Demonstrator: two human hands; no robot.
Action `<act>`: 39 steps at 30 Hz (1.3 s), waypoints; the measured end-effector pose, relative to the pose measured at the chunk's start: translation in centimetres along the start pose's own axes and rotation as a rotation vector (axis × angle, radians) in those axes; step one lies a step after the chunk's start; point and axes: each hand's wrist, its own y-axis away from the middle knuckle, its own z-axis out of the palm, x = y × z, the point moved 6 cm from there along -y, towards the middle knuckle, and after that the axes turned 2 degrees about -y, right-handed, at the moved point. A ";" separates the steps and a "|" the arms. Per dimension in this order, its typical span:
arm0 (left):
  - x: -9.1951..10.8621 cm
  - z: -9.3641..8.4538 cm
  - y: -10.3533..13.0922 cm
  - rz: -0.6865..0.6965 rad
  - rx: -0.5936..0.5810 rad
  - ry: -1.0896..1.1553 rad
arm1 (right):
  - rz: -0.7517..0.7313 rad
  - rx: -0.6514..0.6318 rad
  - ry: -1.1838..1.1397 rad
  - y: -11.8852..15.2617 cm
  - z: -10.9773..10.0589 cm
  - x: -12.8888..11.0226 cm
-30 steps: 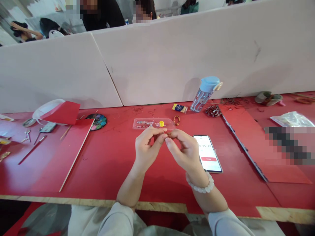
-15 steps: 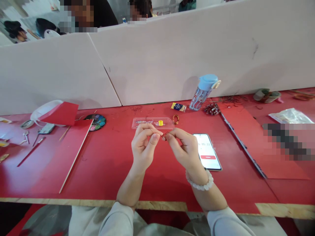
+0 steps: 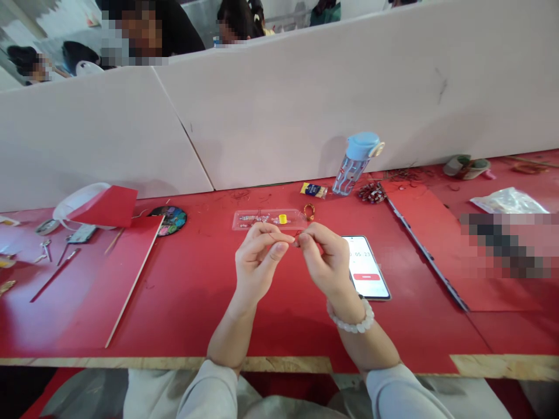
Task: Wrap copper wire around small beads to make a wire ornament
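Both hands are raised above the red table, fingertips almost meeting. A thin red cord (image 3: pixel 297 234) runs between them. My left hand (image 3: pixel 257 263) is closed in a pinch on the cord. Facing it, my right hand (image 3: pixel 326 262) pinches the cord too, with a white beaded bracelet (image 3: pixel 353 322) around its wrist. Something small at the right fingertips is mostly hidden. Just beyond the hands lies a clear plastic tray (image 3: pixel 299 220) with beads and a small yellow cylinder (image 3: pixel 282 219). A gold-coloured ring (image 3: pixel 309 212) sits by its right end.
A phone (image 3: pixel 369 285) lies beside my right wrist. Farther back are a small packet (image 3: pixel 313 190), a blue-lidded bottle (image 3: pixel 356 163) and a pinecone-like cluster (image 3: pixel 372 192). At left are a red board (image 3: pixel 109 279) and a round colourful disc (image 3: pixel 172 220). A white partition (image 3: pixel 305 116) borders the table.
The small piece seen between the fingertips is now mostly covered by my right fingers. My hands stay close together, with slight finger movement. The camera view has shifted a little.
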 end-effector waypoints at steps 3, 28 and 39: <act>-0.4 -0.2 0.0 -0.004 0.012 0.069 | 0.148 -0.081 -0.208 -0.2 0.5 1.0; -0.5 1.0 1.0 -0.293 -0.238 0.012 | -0.086 -0.077 -0.122 0.0 0.3 -0.8; 0.7 0.3 1.0 -0.099 -0.262 -0.230 | -0.166 -0.128 -0.163 0.1 0.4 -1.3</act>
